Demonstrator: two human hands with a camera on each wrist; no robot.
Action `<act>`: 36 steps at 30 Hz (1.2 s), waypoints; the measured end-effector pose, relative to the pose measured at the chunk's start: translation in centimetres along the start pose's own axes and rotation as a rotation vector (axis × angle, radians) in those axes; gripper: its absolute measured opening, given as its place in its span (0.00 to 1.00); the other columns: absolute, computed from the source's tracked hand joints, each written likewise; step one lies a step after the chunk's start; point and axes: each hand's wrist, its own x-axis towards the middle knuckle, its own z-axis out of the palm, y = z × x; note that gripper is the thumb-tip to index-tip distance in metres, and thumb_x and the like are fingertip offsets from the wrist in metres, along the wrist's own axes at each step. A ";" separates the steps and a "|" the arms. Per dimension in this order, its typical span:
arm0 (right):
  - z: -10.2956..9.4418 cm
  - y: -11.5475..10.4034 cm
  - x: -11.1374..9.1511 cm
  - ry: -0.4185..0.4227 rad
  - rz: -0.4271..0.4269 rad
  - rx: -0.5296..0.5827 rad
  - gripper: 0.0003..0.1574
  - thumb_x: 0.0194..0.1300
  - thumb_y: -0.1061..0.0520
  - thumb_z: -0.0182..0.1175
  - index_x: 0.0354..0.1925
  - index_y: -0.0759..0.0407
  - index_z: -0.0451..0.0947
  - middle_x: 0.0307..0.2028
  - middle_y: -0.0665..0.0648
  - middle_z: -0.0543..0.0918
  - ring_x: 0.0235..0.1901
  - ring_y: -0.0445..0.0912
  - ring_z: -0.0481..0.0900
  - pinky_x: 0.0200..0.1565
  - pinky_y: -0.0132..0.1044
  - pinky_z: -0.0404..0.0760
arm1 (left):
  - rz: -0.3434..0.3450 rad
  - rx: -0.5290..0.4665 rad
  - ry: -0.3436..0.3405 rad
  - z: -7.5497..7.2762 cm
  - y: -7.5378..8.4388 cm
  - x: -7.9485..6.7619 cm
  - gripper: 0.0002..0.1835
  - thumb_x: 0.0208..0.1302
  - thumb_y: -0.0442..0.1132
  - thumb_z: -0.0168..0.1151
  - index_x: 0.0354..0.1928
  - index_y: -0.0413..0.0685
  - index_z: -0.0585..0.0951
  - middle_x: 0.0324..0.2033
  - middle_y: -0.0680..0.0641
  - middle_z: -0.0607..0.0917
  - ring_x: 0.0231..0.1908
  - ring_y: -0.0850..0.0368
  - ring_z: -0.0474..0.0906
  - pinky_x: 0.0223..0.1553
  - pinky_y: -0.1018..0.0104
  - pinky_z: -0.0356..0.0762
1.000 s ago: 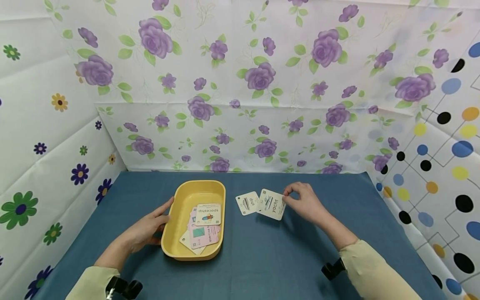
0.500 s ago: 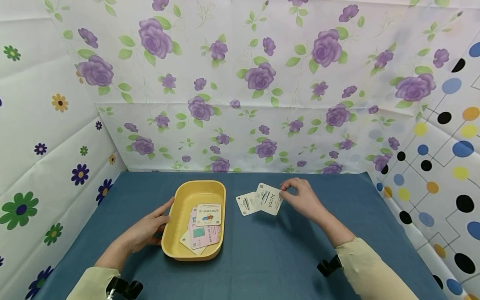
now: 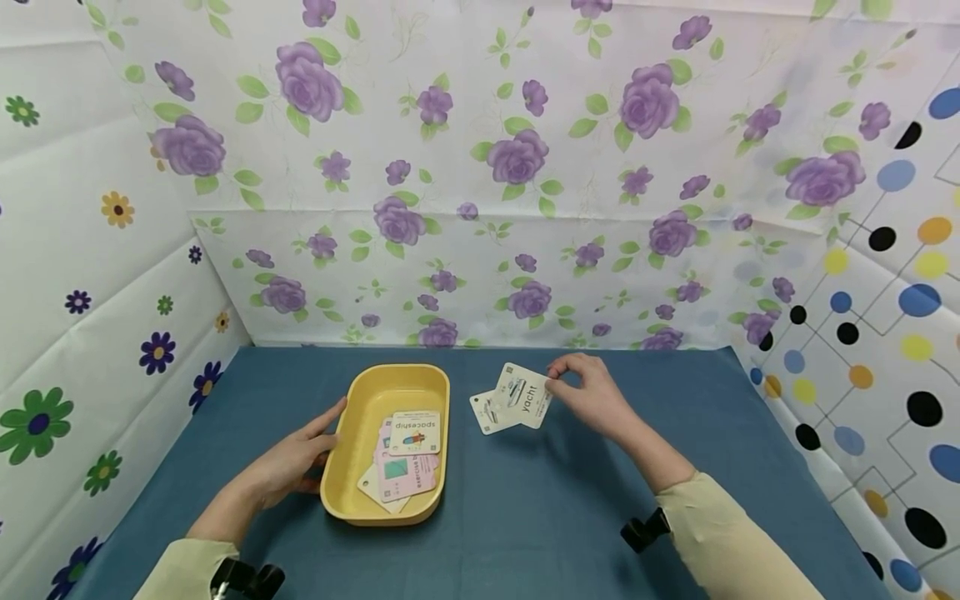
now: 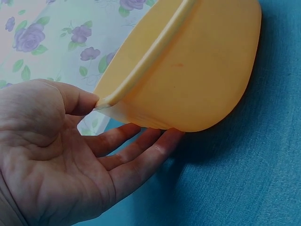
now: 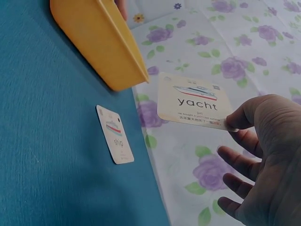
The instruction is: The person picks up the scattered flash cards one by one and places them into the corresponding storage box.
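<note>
In the head view my right hand (image 3: 592,398) pinches a corner of the white yacht card (image 3: 525,396) between thumb and finger. The card is held up off the table, its print facing the right wrist camera. Below it the ship card (image 5: 114,134) lies on the cloth, partly covered by the yacht card in the head view. My left hand (image 4: 61,146) holds the side of a yellow tray (image 4: 188,70), thumb at the rim and fingertips against the lower outer wall. Inside the tray lie a spaceship card (image 3: 415,432), a pink card (image 3: 405,477) and a white card partly beneath them.
A blue cloth (image 3: 510,517) covers the table. A flowered sheet (image 3: 465,167) hangs behind it, with patterned sheets at both sides. The tray stands left of the ship card. Black cameras are strapped at both wrists.
My right hand has moved left with the yacht card, which covers more of the ship card in the head view. My left hand and the tray have stayed put.
</note>
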 end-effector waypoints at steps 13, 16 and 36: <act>0.7 -1.1 0.4 -0.009 -0.009 0.034 0.05 0.71 0.53 0.64 0.38 0.52 0.81 0.57 0.57 0.79 0.69 0.59 0.59 0.65 0.66 0.57 | -0.030 -0.004 -0.013 -0.2 0.1 0.1 0.36 0.82 0.45 0.47 0.83 0.73 0.44 0.76 0.32 0.53 0.53 0.44 0.79 0.43 0.46 0.82; 0.8 -1.4 0.5 -0.008 -0.019 0.041 0.05 0.71 0.54 0.64 0.37 0.53 0.80 0.56 0.56 0.80 0.70 0.59 0.59 0.65 0.66 0.56 | -0.031 -0.006 -0.014 -0.1 0.1 0.1 0.36 0.82 0.45 0.46 0.83 0.73 0.44 0.76 0.32 0.54 0.52 0.44 0.80 0.42 0.46 0.82; 1.2 -2.7 1.3 0.007 0.001 0.037 0.06 0.71 0.51 0.64 0.38 0.52 0.81 0.56 0.55 0.80 0.69 0.58 0.62 0.66 0.63 0.59 | -0.026 -0.012 -0.005 -0.1 0.0 0.2 0.36 0.82 0.45 0.46 0.83 0.73 0.44 0.74 0.32 0.57 0.50 0.45 0.80 0.42 0.46 0.82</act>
